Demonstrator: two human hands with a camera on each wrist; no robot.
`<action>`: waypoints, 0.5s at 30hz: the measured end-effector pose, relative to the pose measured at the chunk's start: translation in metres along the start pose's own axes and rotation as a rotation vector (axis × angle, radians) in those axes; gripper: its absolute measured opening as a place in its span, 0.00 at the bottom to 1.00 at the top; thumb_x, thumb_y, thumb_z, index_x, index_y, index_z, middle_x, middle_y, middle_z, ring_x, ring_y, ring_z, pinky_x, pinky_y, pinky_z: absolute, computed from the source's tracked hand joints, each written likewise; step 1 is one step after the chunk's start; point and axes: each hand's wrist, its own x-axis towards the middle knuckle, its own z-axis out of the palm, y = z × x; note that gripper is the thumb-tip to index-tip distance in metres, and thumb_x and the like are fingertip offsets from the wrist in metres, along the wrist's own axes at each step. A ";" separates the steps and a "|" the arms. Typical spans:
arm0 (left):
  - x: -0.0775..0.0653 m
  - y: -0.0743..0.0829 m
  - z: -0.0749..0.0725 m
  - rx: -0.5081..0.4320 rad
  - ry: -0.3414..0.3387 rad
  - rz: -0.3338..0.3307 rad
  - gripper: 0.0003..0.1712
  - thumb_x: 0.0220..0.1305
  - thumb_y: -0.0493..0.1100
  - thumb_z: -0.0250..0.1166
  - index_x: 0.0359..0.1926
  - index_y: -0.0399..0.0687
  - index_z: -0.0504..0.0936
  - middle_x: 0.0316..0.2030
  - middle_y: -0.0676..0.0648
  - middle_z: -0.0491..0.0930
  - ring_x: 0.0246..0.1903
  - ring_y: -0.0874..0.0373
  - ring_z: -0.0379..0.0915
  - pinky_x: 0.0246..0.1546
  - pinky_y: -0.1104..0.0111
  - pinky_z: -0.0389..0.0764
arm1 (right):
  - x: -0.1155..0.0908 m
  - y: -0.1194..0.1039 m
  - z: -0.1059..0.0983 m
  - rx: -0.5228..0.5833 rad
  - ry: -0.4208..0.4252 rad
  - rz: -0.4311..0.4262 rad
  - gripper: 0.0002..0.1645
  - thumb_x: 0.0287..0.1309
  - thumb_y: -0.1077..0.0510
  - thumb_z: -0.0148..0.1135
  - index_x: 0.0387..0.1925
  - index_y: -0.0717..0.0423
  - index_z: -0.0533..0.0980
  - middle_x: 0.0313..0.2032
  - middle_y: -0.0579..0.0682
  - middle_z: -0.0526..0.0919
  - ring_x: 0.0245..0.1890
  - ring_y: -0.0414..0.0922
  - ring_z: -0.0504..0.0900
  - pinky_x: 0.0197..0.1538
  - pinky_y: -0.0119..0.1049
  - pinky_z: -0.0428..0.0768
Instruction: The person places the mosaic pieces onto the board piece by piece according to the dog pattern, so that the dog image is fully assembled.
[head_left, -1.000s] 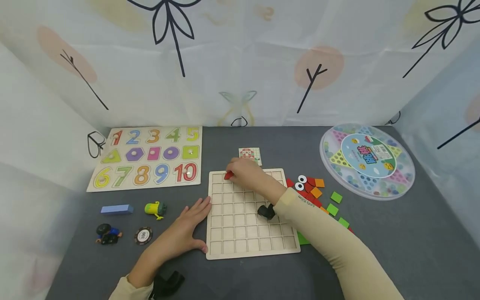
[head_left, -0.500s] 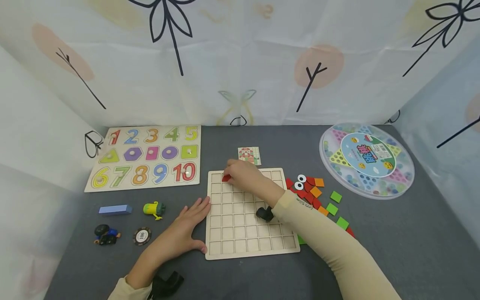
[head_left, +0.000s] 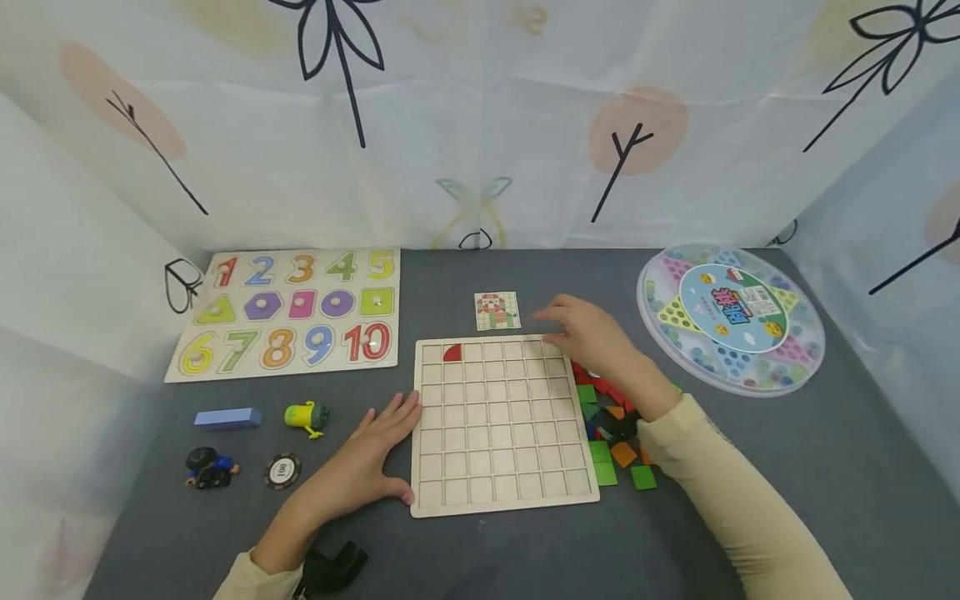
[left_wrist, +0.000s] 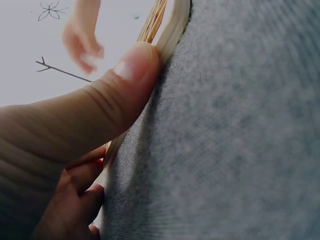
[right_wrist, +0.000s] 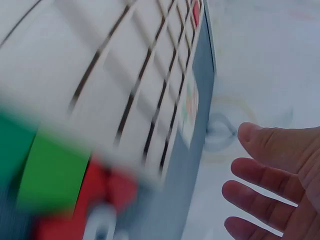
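Note:
A wooden grid board lies flat on the dark table. One red quarter-round tile sits in its top row, second square from the left. My left hand rests at the board's left edge, fingers spread, with the thumb against the rim in the left wrist view. Over the board's top right corner hovers my right hand, holding nothing; its fingers are parted in the right wrist view. Loose red, green and orange tiles lie along the board's right side, partly hidden under the right wrist.
Behind the board lies a small pattern card. A number puzzle is at back left, a round Chinese checkers box at back right. On the left are a blue block, a yellow-green toy, a figurine and a poker chip.
My right hand has let go of the red quarter-round tile, leaving it in the top row, and has moved right past the board's corner. The left hand keeps its place.

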 end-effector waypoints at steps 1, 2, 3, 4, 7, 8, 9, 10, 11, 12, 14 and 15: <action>0.000 0.000 0.000 -0.002 0.000 0.000 0.65 0.24 0.54 0.74 0.66 0.49 0.48 0.66 0.51 0.41 0.66 0.54 0.32 0.60 0.49 0.36 | -0.009 0.011 -0.005 -0.009 -0.003 0.038 0.21 0.48 0.58 0.62 0.48 0.53 0.75 0.43 0.50 0.74 0.36 0.47 0.75 0.35 0.38 0.75; -0.001 -0.001 0.000 -0.004 0.000 0.000 0.65 0.24 0.54 0.74 0.66 0.49 0.48 0.66 0.51 0.41 0.66 0.54 0.32 0.60 0.49 0.36 | -0.018 0.022 -0.010 -0.022 -0.012 0.075 0.21 0.48 0.59 0.62 0.47 0.55 0.75 0.43 0.51 0.75 0.36 0.47 0.75 0.36 0.40 0.75; -0.002 -0.001 0.000 -0.006 0.001 0.000 0.65 0.24 0.54 0.73 0.66 0.49 0.48 0.66 0.51 0.41 0.66 0.54 0.32 0.60 0.49 0.36 | -0.027 0.032 -0.012 -0.036 -0.030 0.113 0.20 0.48 0.59 0.62 0.47 0.56 0.75 0.42 0.52 0.75 0.35 0.48 0.75 0.36 0.40 0.75; -0.002 -0.002 -0.001 -0.008 0.002 0.001 0.65 0.24 0.55 0.73 0.66 0.49 0.48 0.67 0.51 0.41 0.66 0.54 0.32 0.60 0.48 0.36 | -0.035 0.042 -0.014 -0.051 -0.050 0.146 0.20 0.48 0.60 0.62 0.46 0.57 0.75 0.41 0.53 0.76 0.35 0.48 0.75 0.36 0.41 0.75; -0.004 -0.003 -0.001 -0.017 0.007 0.003 0.65 0.24 0.56 0.73 0.66 0.49 0.49 0.67 0.52 0.41 0.66 0.55 0.32 0.60 0.49 0.36 | -0.055 0.065 -0.014 -0.077 -0.116 0.214 0.18 0.47 0.61 0.62 0.44 0.59 0.76 0.39 0.54 0.77 0.36 0.49 0.76 0.39 0.44 0.75; -0.004 -0.004 -0.001 -0.019 0.009 0.005 0.65 0.24 0.56 0.73 0.66 0.49 0.49 0.67 0.52 0.41 0.66 0.55 0.32 0.60 0.49 0.36 | -0.059 0.070 -0.013 -0.081 -0.133 0.222 0.18 0.47 0.61 0.62 0.43 0.60 0.76 0.38 0.54 0.78 0.36 0.49 0.75 0.40 0.45 0.74; -0.004 -0.004 -0.001 -0.020 0.010 0.006 0.65 0.24 0.56 0.73 0.66 0.49 0.49 0.67 0.53 0.40 0.66 0.55 0.32 0.60 0.49 0.36 | -0.064 0.075 -0.011 -0.085 -0.138 0.230 0.18 0.46 0.61 0.63 0.42 0.59 0.77 0.36 0.52 0.78 0.35 0.47 0.75 0.40 0.44 0.74; -0.004 -0.004 -0.001 -0.021 0.011 0.009 0.65 0.24 0.57 0.72 0.66 0.50 0.49 0.67 0.53 0.41 0.66 0.56 0.32 0.60 0.50 0.36 | -0.067 0.078 -0.010 -0.084 -0.138 0.228 0.18 0.45 0.61 0.63 0.42 0.60 0.77 0.36 0.52 0.78 0.35 0.46 0.75 0.41 0.45 0.74; -0.003 -0.004 -0.001 -0.022 0.011 0.009 0.65 0.24 0.57 0.72 0.66 0.50 0.48 0.67 0.53 0.40 0.66 0.56 0.32 0.60 0.50 0.36 | -0.070 0.080 -0.008 -0.082 -0.137 0.226 0.17 0.45 0.62 0.63 0.42 0.60 0.77 0.36 0.52 0.78 0.35 0.46 0.75 0.40 0.44 0.74; -0.003 -0.005 -0.001 -0.023 0.012 0.014 0.65 0.24 0.57 0.72 0.66 0.50 0.49 0.67 0.53 0.41 0.66 0.56 0.32 0.60 0.50 0.36 | -0.072 0.081 -0.007 -0.083 -0.129 0.223 0.17 0.45 0.62 0.63 0.41 0.60 0.77 0.35 0.52 0.77 0.34 0.45 0.74 0.40 0.44 0.74; -0.002 -0.005 0.001 -0.025 0.014 0.021 0.65 0.24 0.58 0.72 0.66 0.49 0.49 0.67 0.52 0.41 0.66 0.55 0.32 0.60 0.49 0.36 | -0.075 0.083 -0.006 -0.095 -0.121 0.222 0.16 0.45 0.62 0.63 0.41 0.60 0.77 0.35 0.52 0.77 0.34 0.45 0.74 0.40 0.44 0.74; -0.001 -0.005 0.001 -0.028 0.012 0.022 0.65 0.25 0.58 0.71 0.66 0.49 0.49 0.67 0.52 0.41 0.66 0.55 0.32 0.60 0.50 0.36 | -0.076 0.084 -0.006 -0.105 -0.118 0.225 0.16 0.45 0.62 0.63 0.40 0.60 0.77 0.35 0.52 0.77 0.34 0.45 0.74 0.40 0.44 0.74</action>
